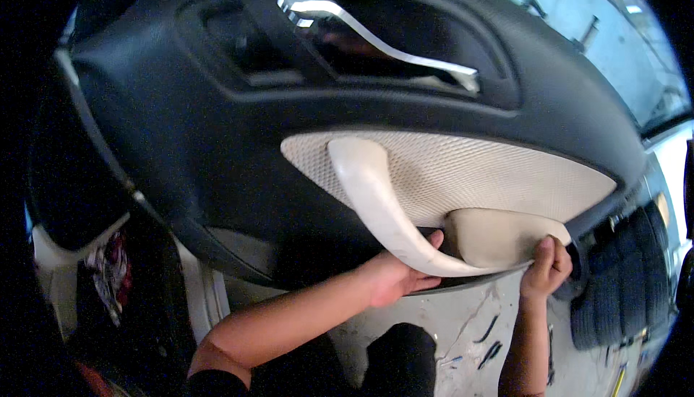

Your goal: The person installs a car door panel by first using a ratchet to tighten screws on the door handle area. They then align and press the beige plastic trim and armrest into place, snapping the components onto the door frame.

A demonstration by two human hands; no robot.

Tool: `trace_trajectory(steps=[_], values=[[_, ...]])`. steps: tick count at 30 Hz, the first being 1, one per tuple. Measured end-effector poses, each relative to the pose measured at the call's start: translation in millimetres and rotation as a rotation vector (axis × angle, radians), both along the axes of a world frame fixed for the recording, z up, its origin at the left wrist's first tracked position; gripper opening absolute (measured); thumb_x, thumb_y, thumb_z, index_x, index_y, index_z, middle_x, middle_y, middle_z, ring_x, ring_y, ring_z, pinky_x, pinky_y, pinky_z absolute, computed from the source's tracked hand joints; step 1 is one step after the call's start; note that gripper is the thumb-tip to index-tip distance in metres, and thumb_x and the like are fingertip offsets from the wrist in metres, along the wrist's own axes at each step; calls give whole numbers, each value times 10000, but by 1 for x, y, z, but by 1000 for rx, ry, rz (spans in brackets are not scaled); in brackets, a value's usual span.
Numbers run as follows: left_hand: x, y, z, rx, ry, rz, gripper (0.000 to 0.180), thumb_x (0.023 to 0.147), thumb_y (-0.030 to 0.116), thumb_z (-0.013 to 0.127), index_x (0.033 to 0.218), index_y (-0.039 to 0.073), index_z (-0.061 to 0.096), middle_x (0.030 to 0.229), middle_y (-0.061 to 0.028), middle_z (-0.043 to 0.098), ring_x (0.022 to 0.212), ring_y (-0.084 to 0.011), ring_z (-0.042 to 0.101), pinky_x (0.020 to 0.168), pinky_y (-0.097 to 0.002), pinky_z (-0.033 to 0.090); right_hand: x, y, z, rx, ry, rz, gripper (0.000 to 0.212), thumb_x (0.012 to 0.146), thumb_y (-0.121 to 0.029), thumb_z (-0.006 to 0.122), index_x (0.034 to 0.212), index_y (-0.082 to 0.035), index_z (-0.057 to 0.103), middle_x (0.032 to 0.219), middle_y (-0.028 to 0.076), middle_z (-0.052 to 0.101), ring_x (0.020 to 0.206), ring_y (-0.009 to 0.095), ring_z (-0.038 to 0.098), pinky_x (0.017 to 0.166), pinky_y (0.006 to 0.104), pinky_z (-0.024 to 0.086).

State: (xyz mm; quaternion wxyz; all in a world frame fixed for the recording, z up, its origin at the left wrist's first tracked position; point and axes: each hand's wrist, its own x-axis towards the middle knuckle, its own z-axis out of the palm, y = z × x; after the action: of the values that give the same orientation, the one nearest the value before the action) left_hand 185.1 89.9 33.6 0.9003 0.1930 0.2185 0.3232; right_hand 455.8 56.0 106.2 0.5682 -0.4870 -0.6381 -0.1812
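Note:
A black car door panel (pixel 238 137) fills most of the head view, with a beige textured insert (pixel 499 166) and a curved beige pull handle (pixel 383 213). My left hand (pixel 397 275) reaches behind the handle's lower stretch. Its thumb shows above the handle and its fingers stretch out below; the middle of the hand is hidden. My right hand (pixel 547 270) is closed, thumb and fingers pinching the handle's right end beside a smooth beige pad (pixel 495 238). A dark gap lies between the handle and this pad.
Above the insert is a chrome door lever (pixel 383 39). Stacked black tyres (pixel 622 281) stand at the right. Several dark tools or trim pieces (pixel 490 354) lie on the grey floor (pixel 463 325). The pale door sill (pixel 210 288) shows at the left.

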Motion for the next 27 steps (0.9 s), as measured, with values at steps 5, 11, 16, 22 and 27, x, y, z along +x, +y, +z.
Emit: trace_trajectory(steps=[5,11,16,22,27], values=[[22,14,4,62,-359,-213,768,795,506,780,1381,78,528,1393,-120,582,1287,-305,543,1132,-477,404,-21,-16,16,-223,-14,-14,283,977,-146,611,754,3,521,659,15,465,665,88,440,583,270,355],[33,12,22,173,-586,-331,902,772,455,841,1486,100,417,1476,-103,499,1349,-286,492,1168,-476,388,-82,-53,7,-422,334,-470,709,855,-303,807,1354,45,442,1313,247,545,1235,346,541,1050,421,430],[30,17,17,195,-504,-305,866,757,434,864,1464,135,462,1455,-72,524,1333,-271,506,1136,-475,411,-118,-48,-4,-563,338,-357,1443,607,-461,946,1540,99,-1,1580,400,-14,1501,504,83,1216,505,220],[29,19,-12,9,-461,-209,686,791,301,855,1382,117,559,1358,-65,617,1222,-234,601,1061,-428,481,-120,-39,10,-558,332,-253,1661,444,-600,950,1553,62,-94,1525,469,-191,1486,552,-105,1199,557,217],[28,11,-24,65,-597,-96,557,835,262,789,1340,112,609,1408,-67,599,1309,-234,548,1135,-458,424,-110,-42,7,-523,288,-220,1630,480,-623,937,1564,49,-78,1515,469,-223,1478,558,-135,1178,586,239]])
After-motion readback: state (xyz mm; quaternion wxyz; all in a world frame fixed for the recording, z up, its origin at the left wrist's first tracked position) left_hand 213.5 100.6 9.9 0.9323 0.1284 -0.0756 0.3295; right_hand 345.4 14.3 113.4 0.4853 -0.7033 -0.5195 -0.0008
